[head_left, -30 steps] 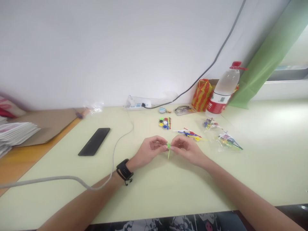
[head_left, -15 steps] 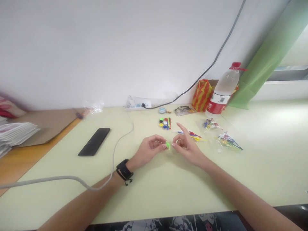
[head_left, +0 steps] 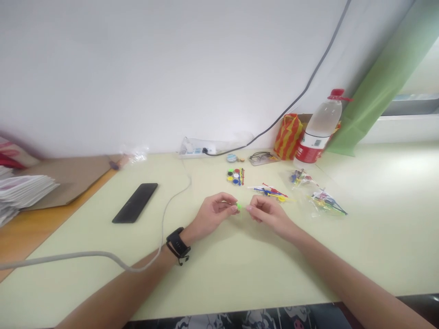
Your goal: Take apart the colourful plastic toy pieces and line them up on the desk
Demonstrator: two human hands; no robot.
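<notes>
Between the thumb and fingertips of my left hand (head_left: 213, 214) is a small bright green plastic piece (head_left: 239, 207), held just above the table. My right hand (head_left: 270, 215) is closed in a pinch close to the piece's right side; what its fingertips hold, if anything, is too small to make out. Beyond my hands lies a tidy group of round coloured plastic pieces (head_left: 233, 176), with short red, yellow and blue sticks at its right. Behind my right hand is a loose pile of white, red, blue and yellow plastic sticks (head_left: 274, 193).
Clear bags of coloured parts (head_left: 325, 201) lie to the right. A large water bottle (head_left: 316, 132) stands by a striped bag (head_left: 288, 136). At left are a black phone-like slab (head_left: 135, 203) and a grey cable (head_left: 103, 254) crossing my left forearm. A power strip (head_left: 197, 150) sits against the wall.
My right hand's raised index finger has come down, and its fingers are now pinched near the green piece. My left hand stays in place with the green piece.
</notes>
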